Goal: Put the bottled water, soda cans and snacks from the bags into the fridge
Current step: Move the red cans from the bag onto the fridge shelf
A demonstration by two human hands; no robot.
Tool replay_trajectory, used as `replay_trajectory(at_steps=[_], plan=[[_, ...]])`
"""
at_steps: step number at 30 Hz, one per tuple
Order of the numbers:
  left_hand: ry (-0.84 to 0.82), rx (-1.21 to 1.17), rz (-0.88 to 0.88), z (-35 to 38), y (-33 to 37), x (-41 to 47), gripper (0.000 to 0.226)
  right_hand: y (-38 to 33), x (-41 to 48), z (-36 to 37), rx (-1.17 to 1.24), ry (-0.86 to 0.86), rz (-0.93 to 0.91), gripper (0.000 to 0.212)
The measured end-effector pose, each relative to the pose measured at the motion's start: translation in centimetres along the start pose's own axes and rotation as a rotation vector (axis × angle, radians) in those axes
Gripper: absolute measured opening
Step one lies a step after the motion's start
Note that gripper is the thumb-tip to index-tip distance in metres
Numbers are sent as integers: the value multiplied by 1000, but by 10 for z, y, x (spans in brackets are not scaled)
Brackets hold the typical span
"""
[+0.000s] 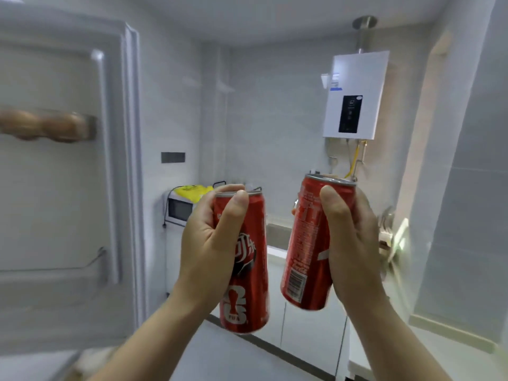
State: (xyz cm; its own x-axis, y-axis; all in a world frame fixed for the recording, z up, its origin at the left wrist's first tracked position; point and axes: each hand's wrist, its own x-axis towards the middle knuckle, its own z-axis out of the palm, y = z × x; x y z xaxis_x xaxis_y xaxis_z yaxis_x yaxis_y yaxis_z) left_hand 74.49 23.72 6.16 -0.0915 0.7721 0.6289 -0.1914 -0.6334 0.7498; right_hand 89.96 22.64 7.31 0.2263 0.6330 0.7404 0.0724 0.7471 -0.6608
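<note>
My left hand (211, 243) grips one soda can (247, 273), my right hand (354, 243) a tilted second can (305, 248), so close they may collide.

We see bright, even, cool white light and soft shadows. The fridge door (63, 171) and eggs (41, 125) at left smear with blur; the 2 soda cans (248, 298) read sharper. Straight edges bow toward the corners.

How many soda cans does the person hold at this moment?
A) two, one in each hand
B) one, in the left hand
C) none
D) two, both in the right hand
A: the left hand grips one red can, the right hand a second red can.
</note>
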Motion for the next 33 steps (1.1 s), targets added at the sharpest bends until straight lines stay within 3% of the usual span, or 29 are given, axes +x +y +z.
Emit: replay_trajectory(at_steps=[3,6,15,21,26,33], plan=[[109,100,36,-25,5,4,40,15,12,30,124,-108,14,19],[209,192,59,-44,12,4,32,28,20,58,242,-203,25,28],[510,468,69,-99,33,-26,43,54,6,147,517,-492,125,28],[695,606,89,-146,65,-56,46,40,-28,211,650,-641,171,41],[777,677,132,-192,94,-74,50,21,-55,267,715,-725,155,42],[823,729,184,-270,142,-95,36,-18,-89,353,763,-748,114,39]])
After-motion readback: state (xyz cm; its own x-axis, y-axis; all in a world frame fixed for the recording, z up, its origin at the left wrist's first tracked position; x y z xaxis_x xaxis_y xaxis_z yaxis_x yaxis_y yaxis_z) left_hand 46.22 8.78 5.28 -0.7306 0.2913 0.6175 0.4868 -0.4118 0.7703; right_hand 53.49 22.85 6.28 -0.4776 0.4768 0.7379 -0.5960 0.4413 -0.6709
